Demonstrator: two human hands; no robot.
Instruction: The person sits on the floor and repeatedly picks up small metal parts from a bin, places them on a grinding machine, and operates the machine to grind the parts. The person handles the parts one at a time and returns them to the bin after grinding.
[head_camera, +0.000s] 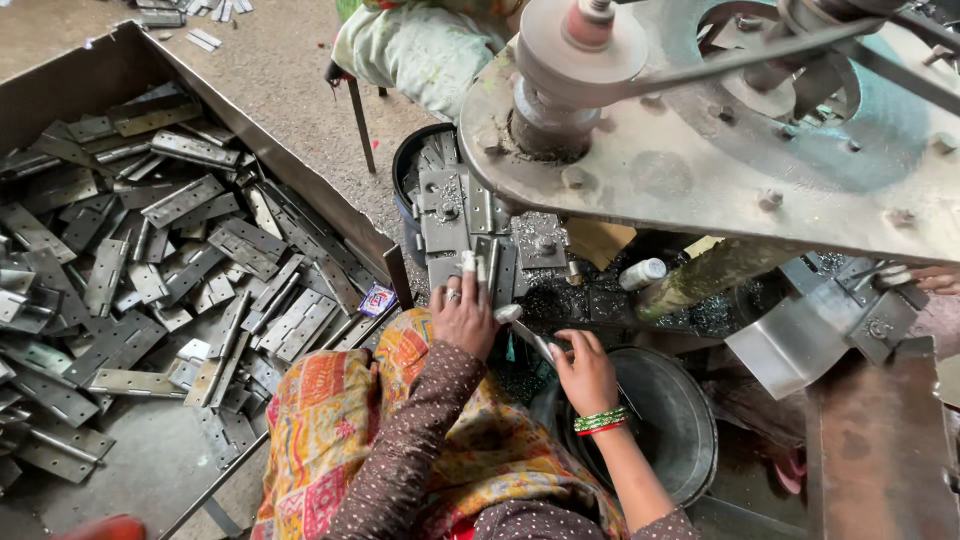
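The person sat low before a belt-driven machine (700, 140), seen from above. The left hand (465, 315), with a ring on one finger and taped fingertips, reached forward and pressed on a hinge (487, 262) that lay on the small metal worktop (445, 215) under the machine's pulley (580, 50). The fingers were laid over the near end of the hinge, in a loose grip rather than a clenched one.

The right hand (585, 375), with green and red bangles (600, 421) at the wrist, was closed in a grip around a thin metal rod (525, 330), which pointed up and to the left towards the left hand. Its pale tip lay just beside the left hand's little finger; whether they touched could not be told.

Below the right hand stood a dark round pan (670, 420). More hinges filled a dark bucket (410, 180) just behind the worktop. To the left, a large open tray (90, 80) held a heap of grey hinges (150, 270), with a small coloured packet (377, 299) at its near edge. A patterned orange cloth (340, 420) covered the person's lap.

At the top, another person's pale green sleeve (420, 45) showed above a thin metal stool leg (360, 120). At the far right, someone else's fingers (935, 281) rested near a bent sheet of metal (800, 340).
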